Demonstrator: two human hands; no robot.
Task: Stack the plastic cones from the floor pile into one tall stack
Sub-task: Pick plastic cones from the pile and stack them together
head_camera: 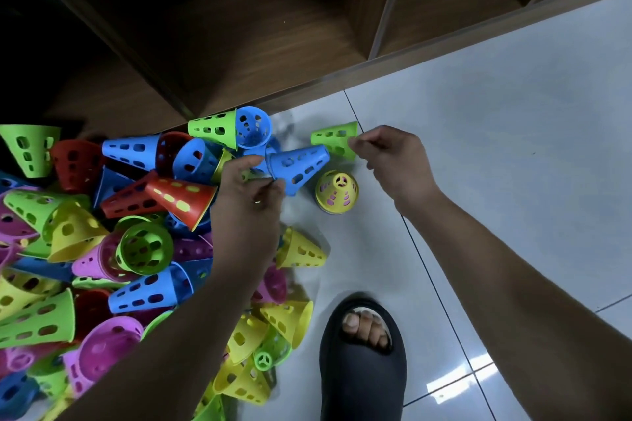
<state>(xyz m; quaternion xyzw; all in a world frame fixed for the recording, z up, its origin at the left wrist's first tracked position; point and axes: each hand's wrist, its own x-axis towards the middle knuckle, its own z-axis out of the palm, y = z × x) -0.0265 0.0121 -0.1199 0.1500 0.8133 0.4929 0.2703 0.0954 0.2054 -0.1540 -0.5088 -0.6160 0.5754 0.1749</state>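
Note:
A big pile of perforated plastic cones point(102, 243) in blue, green, red, yellow and pink covers the floor at the left. My left hand point(246, 195) pinches the wide rim of a blue cone point(297, 164) lifted on its side above the pile's right edge. My right hand point(393, 157) pinches the rim of a green cone point(333, 140) just beyond it. On the floor between my hands stands an upright yellow cone point(337, 191) with pink showing through its holes, seen from above.
A dark wooden shelf unit point(256, 37) runs along the back, its base edge meeting the pale tiled floor point(496, 147). My foot in a dark slipper point(364, 352) stands at the bottom centre. Loose yellow cones point(301, 253) lie near it.

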